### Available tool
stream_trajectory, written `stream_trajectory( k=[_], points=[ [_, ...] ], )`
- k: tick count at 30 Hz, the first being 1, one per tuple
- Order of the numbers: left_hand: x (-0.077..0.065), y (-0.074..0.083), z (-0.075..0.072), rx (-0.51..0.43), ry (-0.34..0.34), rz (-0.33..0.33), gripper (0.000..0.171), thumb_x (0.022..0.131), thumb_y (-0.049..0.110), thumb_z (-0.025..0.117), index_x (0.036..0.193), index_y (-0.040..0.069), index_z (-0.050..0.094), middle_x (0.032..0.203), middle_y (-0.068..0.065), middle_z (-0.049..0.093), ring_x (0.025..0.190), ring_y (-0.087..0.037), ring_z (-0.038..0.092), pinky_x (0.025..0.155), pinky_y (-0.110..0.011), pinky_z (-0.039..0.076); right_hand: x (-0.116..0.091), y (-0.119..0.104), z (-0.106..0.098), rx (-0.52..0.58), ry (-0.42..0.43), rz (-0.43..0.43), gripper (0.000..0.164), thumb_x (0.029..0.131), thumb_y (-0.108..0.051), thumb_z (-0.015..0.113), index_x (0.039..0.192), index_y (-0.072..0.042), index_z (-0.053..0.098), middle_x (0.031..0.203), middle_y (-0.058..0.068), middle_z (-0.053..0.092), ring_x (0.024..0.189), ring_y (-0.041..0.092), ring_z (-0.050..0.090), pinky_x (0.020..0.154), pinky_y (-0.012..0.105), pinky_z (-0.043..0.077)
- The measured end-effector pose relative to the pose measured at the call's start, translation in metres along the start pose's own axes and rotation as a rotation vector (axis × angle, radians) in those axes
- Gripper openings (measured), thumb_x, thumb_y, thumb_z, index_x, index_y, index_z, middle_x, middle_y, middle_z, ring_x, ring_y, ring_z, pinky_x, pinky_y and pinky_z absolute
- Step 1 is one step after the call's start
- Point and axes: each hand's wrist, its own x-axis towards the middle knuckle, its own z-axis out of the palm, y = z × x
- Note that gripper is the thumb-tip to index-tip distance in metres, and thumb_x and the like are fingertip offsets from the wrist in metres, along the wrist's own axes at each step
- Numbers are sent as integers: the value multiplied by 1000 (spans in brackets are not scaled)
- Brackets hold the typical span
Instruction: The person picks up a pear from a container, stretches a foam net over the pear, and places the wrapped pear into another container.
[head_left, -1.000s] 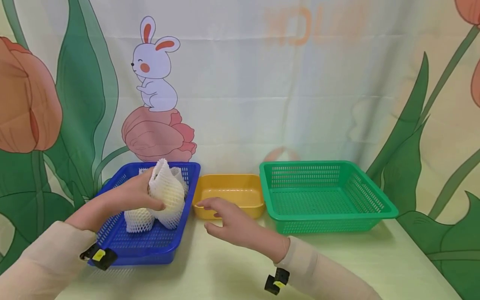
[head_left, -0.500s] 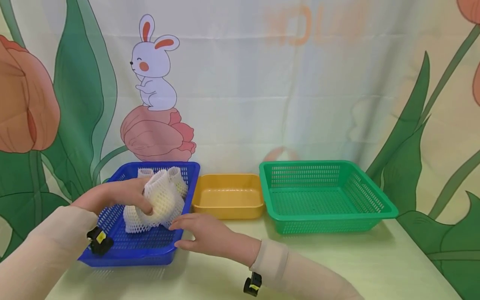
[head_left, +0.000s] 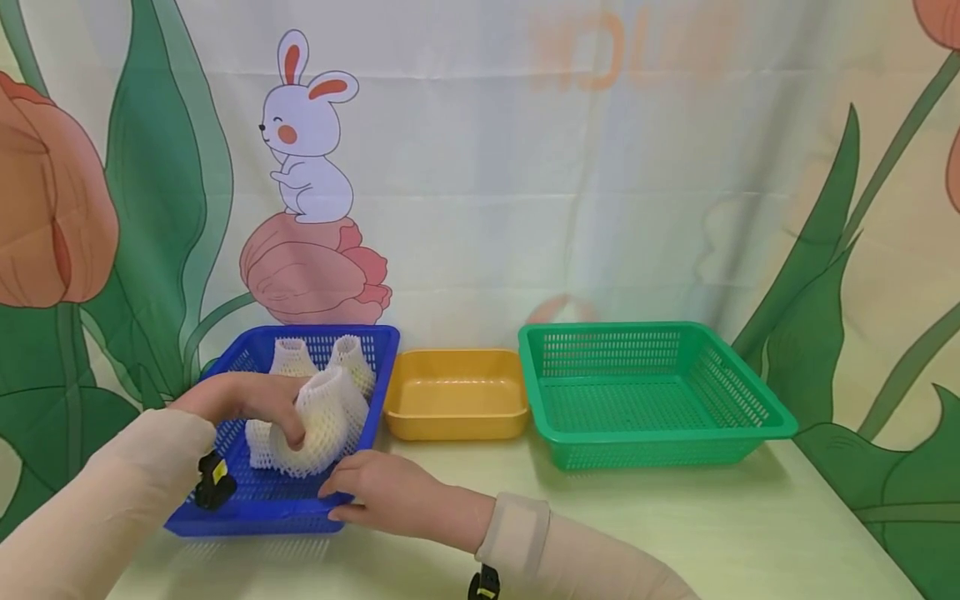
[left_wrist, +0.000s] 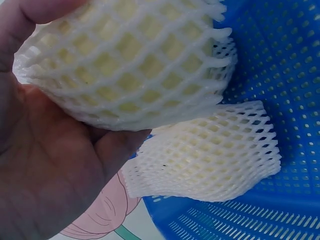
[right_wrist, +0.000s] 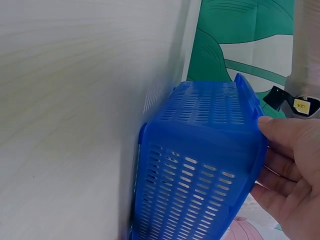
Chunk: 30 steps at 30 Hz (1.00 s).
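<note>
My left hand [head_left: 262, 398] grips a pale yellow, round fruit in a white foam net sleeve [head_left: 321, 435], low inside the blue basket [head_left: 255, 510]. In the left wrist view the thumb and fingers curl round the netted fruit [left_wrist: 135, 65]. Several more netted fruits share the basket; one [head_left: 291, 358] lies at the back, another [head_left: 351, 364] at the back right. My right hand [head_left: 393, 496] holds the basket's near right corner. Its thumb lies on the outside of the rim [right_wrist: 257, 145] in the right wrist view, with fingers over the inner side.
A yellow tub [head_left: 457, 427] stands right of the blue basket, and a green basket [head_left: 660, 435] stands beyond it. All rest on a pale table [head_left: 600, 517]. A printed curtain [head_left: 465, 208] hangs close behind them.
My left hand has lowered the netted fruit into the blue basket, toward its near side. My right hand has moved left from the yellow tub and taken hold of the basket's corner.
</note>
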Motion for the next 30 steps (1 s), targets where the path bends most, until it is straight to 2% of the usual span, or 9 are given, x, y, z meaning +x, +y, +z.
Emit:
stream_trajectory(
  k=[5, 11, 13, 15, 17, 20, 23, 27, 30],
  points=[
    [4, 0, 1, -25, -41, -64, 81, 73, 6, 73, 142, 3, 31, 124, -10, 58, 110, -24, 57, 102, -43, 54, 0, -1, -2, -39, 13, -15, 25, 99, -30, 66, 119, -19, 75, 113, -10, 75, 108, 2, 68, 95, 5, 47],
    [5, 3, 8, 76, 44, -269, 76, 75, 13, 76, 141, 11, 39, 138, -18, 55, 128, -38, 54, 104, -69, 48, -1, -3, -2, -86, 18, -16, 24, 99, -32, 66, 117, -21, 76, 111, -12, 75, 106, 0, 68, 93, 4, 47],
    [7, 5, 9, 121, 46, -314, 78, 74, 16, 77, 143, 11, 40, 145, -21, 51, 134, -44, 50, 104, -74, 45, -1, -3, -1, -88, 21, -15, 24, 98, -32, 66, 117, -21, 76, 111, -12, 75, 107, 0, 68, 93, 4, 47],
    [11, 7, 10, 150, 35, -340, 77, 74, 16, 78, 142, 11, 42, 145, -21, 52, 135, -44, 50, 104, -73, 46, -2, -3, 0, -87, 29, -10, 24, 98, -31, 67, 117, -21, 76, 111, -12, 75, 107, 0, 68, 94, 4, 47],
    [16, 8, 13, 147, 11, -352, 71, 75, 14, 78, 138, 10, 47, 138, -17, 58, 129, -37, 55, 105, -66, 49, -3, -3, 1, -87, 37, -5, 23, 98, -31, 67, 117, -21, 76, 111, -12, 75, 107, 0, 68, 94, 4, 47],
    [24, 8, 14, 65, -47, -352, 59, 74, 3, 75, 129, 7, 53, 123, -8, 65, 114, -24, 60, 106, -50, 54, -4, -3, 2, -89, 50, 2, 23, 98, -31, 67, 117, -21, 75, 111, -11, 74, 107, 0, 67, 94, 5, 47],
    [29, 8, 14, -42, -115, -350, 55, 74, -6, 70, 126, 4, 54, 114, -5, 66, 106, -17, 61, 106, -38, 55, -6, -3, 3, -80, 52, 1, 23, 99, -31, 66, 118, -21, 75, 112, -11, 74, 107, 1, 67, 94, 5, 47],
    [31, 6, 16, -88, -153, -385, 55, 76, -12, 66, 128, 4, 54, 115, -5, 64, 107, -17, 60, 110, -38, 52, -6, -3, 4, -72, 47, -2, 23, 100, -31, 65, 118, -21, 74, 112, -11, 73, 107, 0, 66, 93, 5, 47],
    [32, 8, 19, -46, -157, -434, 57, 78, -14, 66, 130, 4, 52, 119, -5, 62, 111, -18, 57, 114, -41, 49, -6, -2, 4, -83, 55, -10, 23, 100, -31, 65, 118, -21, 74, 110, -11, 73, 105, 0, 66, 90, 4, 47]
  ],
)
